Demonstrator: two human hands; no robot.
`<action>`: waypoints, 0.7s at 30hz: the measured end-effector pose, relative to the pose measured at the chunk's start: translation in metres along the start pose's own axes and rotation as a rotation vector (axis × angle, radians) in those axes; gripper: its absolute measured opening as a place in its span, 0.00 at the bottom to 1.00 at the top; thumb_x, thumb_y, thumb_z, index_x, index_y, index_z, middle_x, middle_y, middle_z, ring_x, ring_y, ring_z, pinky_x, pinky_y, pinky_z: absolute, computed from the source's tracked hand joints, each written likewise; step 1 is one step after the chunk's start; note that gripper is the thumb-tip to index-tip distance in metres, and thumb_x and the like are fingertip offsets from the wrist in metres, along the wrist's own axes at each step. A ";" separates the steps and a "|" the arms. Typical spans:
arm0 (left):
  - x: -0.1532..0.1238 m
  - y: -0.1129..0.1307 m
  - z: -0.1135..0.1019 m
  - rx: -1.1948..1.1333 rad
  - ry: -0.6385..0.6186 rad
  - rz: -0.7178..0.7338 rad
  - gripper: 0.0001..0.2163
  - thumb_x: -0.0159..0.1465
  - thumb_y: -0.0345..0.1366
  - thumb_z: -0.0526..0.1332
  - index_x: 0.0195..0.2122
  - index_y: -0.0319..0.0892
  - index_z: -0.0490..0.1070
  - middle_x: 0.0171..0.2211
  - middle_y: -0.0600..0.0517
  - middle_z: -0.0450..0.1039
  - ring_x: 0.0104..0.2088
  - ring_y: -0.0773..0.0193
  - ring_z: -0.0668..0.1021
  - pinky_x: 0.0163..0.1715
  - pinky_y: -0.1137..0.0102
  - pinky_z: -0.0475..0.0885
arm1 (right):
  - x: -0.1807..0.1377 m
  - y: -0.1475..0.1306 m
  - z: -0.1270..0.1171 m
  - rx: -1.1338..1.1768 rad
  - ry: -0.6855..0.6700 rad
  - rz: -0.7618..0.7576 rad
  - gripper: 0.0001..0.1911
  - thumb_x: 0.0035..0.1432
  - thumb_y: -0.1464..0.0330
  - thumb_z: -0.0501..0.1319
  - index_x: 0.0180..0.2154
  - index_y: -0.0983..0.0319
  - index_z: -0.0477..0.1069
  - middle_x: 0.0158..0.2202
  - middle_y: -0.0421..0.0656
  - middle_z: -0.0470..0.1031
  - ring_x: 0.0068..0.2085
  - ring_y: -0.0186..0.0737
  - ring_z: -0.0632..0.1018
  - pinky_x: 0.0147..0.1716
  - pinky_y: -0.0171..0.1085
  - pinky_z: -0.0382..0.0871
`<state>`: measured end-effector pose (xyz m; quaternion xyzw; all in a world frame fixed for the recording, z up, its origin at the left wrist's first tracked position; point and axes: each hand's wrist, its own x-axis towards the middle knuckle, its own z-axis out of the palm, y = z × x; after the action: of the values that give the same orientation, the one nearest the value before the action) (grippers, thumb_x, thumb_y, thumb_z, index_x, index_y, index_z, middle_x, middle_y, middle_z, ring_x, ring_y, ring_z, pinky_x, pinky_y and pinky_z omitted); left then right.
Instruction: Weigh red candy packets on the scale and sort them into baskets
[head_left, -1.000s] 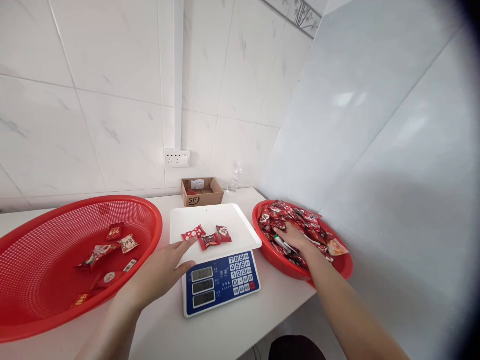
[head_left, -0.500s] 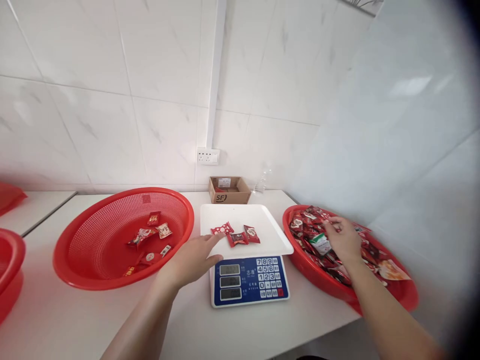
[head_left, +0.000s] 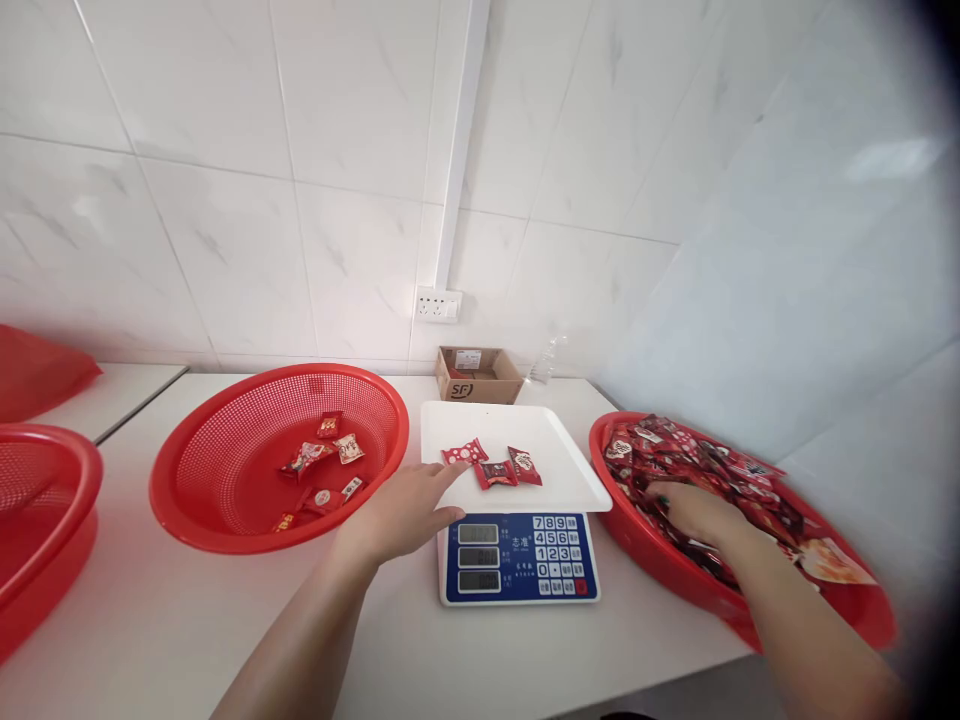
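Observation:
My left hand point(head_left: 409, 508) is open, its fingers reaching over the left edge of the white scale pan point(head_left: 555, 490). Close to those fingertips lies a red packet with white dots point(head_left: 466, 453). Two more small packets rest on the pan: a dark red one point(head_left: 496, 474) and a red one with a pale print point(head_left: 525, 465). On the right, my right hand point(head_left: 701, 515) is down among the packets in a full red basket point(head_left: 637, 540). Its fingertips are buried there, so what they touch or hold is hidden. Below the pan sits the scale's blue keypad panel point(head_left: 517, 558).
A red perforated basket point(head_left: 225, 430) with several small packets stands left of the scale. Another red basket point(head_left: 75, 460) is cut off at the left edge. Behind the scale are an open cardboard box point(head_left: 480, 385) and a clear plastic piece point(head_left: 546, 360) near the tiled wall.
My right hand has gone lower into the full basket, and the green-and-white packet beside it no longer shows. My left hand keeps its place at the pan. The whole view has shifted slightly.

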<state>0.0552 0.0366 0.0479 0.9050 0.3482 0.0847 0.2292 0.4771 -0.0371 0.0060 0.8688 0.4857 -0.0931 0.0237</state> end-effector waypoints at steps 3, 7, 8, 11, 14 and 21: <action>0.001 0.000 0.001 0.006 -0.011 -0.001 0.25 0.64 0.47 0.49 0.62 0.51 0.50 0.53 0.47 0.67 0.52 0.51 0.69 0.46 0.62 0.64 | -0.004 0.007 0.003 -0.083 0.105 0.049 0.24 0.43 0.77 0.53 0.42 0.53 0.72 0.38 0.48 0.77 0.33 0.49 0.77 0.29 0.41 0.64; 0.001 0.000 0.001 0.007 -0.022 0.005 0.26 0.64 0.47 0.48 0.63 0.50 0.49 0.51 0.47 0.69 0.50 0.51 0.71 0.44 0.63 0.65 | -0.010 0.002 -0.009 -0.082 0.182 0.134 0.23 0.47 0.75 0.52 0.46 0.56 0.69 0.41 0.54 0.76 0.34 0.52 0.77 0.28 0.42 0.64; 0.001 0.000 0.001 0.008 -0.019 0.008 0.26 0.64 0.47 0.48 0.63 0.50 0.49 0.50 0.47 0.69 0.50 0.51 0.71 0.44 0.63 0.65 | -0.012 -0.001 -0.014 -0.066 0.217 0.147 0.21 0.48 0.75 0.51 0.45 0.57 0.69 0.41 0.55 0.76 0.34 0.53 0.77 0.28 0.43 0.64; 0.001 0.000 0.001 0.016 -0.014 0.003 0.25 0.64 0.46 0.49 0.62 0.51 0.50 0.49 0.46 0.70 0.49 0.51 0.71 0.44 0.62 0.65 | -0.017 -0.020 -0.029 0.050 0.377 0.072 0.15 0.51 0.73 0.51 0.41 0.58 0.69 0.41 0.54 0.76 0.36 0.52 0.77 0.33 0.44 0.65; 0.002 0.002 0.000 0.016 -0.029 -0.003 0.25 0.64 0.45 0.49 0.62 0.50 0.50 0.52 0.46 0.68 0.51 0.52 0.70 0.45 0.63 0.64 | -0.024 -0.060 -0.038 0.237 0.442 -0.174 0.11 0.50 0.72 0.53 0.36 0.57 0.69 0.41 0.46 0.76 0.40 0.46 0.75 0.39 0.40 0.65; -0.001 0.003 -0.002 -0.002 -0.023 0.003 0.25 0.63 0.45 0.49 0.62 0.51 0.50 0.50 0.48 0.69 0.50 0.52 0.70 0.45 0.63 0.64 | -0.030 -0.169 -0.026 0.525 0.218 -0.634 0.11 0.53 0.70 0.53 0.38 0.57 0.69 0.40 0.40 0.74 0.39 0.38 0.75 0.41 0.38 0.66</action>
<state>0.0551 0.0351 0.0512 0.9062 0.3442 0.0749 0.2339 0.3219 0.0298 0.0455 0.6579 0.6882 -0.1237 -0.2796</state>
